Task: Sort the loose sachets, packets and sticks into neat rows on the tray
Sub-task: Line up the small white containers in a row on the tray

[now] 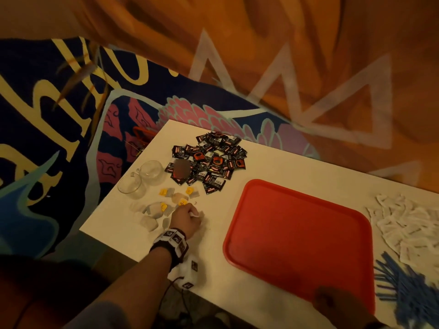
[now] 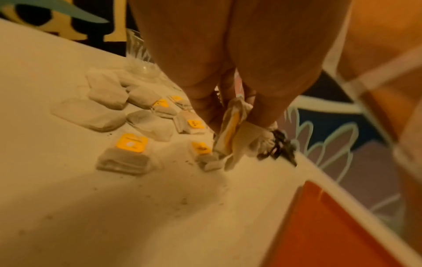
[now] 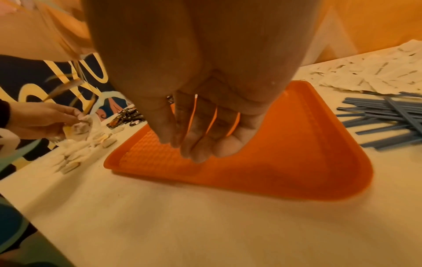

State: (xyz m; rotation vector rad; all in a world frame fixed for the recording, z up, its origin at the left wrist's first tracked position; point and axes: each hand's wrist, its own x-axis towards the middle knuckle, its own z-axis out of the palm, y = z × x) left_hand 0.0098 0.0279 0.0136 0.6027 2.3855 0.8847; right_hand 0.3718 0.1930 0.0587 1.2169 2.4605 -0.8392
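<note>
An empty red tray (image 1: 297, 233) lies on the white table (image 1: 213, 269). Left of it are several loose tea bags (image 1: 161, 207) with yellow tags. My left hand (image 1: 193, 213) is among them and pinches a small bunch of tea bags (image 2: 233, 130) just above the table. Behind them is a heap of black sachets (image 1: 209, 162). My right hand (image 3: 196, 150) hangs over the tray's near edge (image 3: 251, 182), fingers loosely extended and holding nothing. White sachets (image 1: 408, 224) and blue sticks (image 1: 408, 288) lie right of the tray.
Two clear glass mugs (image 1: 142, 179) stand at the table's left edge beside the tea bags. A patterned rug (image 1: 47, 138) covers the floor to the left and behind. Orange fabric (image 1: 308, 55) hangs behind the table. Tea crumbs dot the tabletop (image 2: 178, 202).
</note>
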